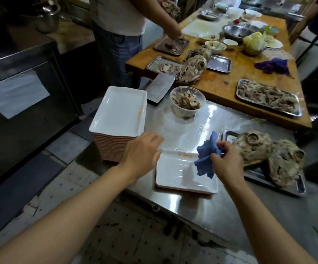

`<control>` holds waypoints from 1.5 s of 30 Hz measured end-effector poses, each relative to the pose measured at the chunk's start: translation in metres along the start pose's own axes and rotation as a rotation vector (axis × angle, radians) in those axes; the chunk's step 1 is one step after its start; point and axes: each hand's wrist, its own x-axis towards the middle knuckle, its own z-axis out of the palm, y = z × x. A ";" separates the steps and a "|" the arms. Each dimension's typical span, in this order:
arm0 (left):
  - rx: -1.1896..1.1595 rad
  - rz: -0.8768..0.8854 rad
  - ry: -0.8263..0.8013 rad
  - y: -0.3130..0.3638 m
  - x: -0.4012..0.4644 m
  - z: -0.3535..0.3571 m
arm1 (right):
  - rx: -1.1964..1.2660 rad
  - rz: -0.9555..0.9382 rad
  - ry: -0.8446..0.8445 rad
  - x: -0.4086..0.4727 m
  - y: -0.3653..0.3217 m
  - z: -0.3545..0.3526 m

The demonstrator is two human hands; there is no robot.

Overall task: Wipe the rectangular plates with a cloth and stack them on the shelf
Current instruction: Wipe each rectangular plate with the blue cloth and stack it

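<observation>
Head-worn wide view, angled down, close over steel counter point(201, 119)

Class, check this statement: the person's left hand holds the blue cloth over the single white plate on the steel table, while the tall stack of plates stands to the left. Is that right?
One detail is wrong: the head view shows the right hand gripping the blue cloth over the single white plate on the steel table. The left hand holds nothing, reaching toward that plate's corner. The tall stack of plates does stand to the left.
</observation>
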 end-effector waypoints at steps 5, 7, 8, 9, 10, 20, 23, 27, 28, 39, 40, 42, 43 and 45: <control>-0.057 -0.459 -0.345 0.013 -0.007 0.052 | -0.171 -0.142 -0.009 0.002 0.036 -0.014; -0.102 -0.572 -0.387 0.014 -0.013 0.066 | -0.338 -0.180 -0.047 0.002 0.053 -0.010; -0.121 -0.627 -0.406 0.013 -0.016 0.074 | -0.431 -0.194 -0.098 0.002 0.061 -0.006; -0.141 -0.676 -0.425 0.012 -0.019 0.081 | -0.502 -0.204 -0.178 0.002 0.069 -0.002; -0.167 -0.716 -0.441 0.012 -0.021 0.088 | -0.544 -0.203 -0.276 0.001 0.075 0.003; -0.476 -0.927 -0.345 0.007 -0.035 0.113 | -0.705 -0.386 -0.617 0.003 0.101 -0.004; -0.525 -0.967 -0.320 0.004 -0.038 0.117 | -0.808 -0.453 -0.639 0.002 0.106 0.000; -0.607 -0.997 -0.280 0.000 -0.040 0.121 | -0.684 -0.564 -0.670 -0.015 0.096 0.027; -0.616 -0.995 -0.275 -0.001 -0.040 0.122 | -0.663 -0.580 -0.665 -0.019 0.092 0.037; -0.653 -0.894 -0.344 -0.009 -0.041 0.128 | -0.628 -0.565 -0.556 -0.023 0.056 0.122; -0.609 -0.869 -0.369 -0.010 -0.041 0.127 | -0.656 -0.554 -0.544 -0.017 0.055 0.126; -0.547 -0.845 -0.414 -0.010 -0.040 0.128 | -0.696 -0.526 -0.503 -0.004 0.051 0.133; -0.531 -0.846 -0.430 -0.010 -0.040 0.127 | -0.714 -0.527 -0.483 0.001 0.049 0.135; -0.518 -0.855 -0.442 -0.009 -0.039 0.127 | -0.776 -0.582 -0.459 0.010 0.047 0.136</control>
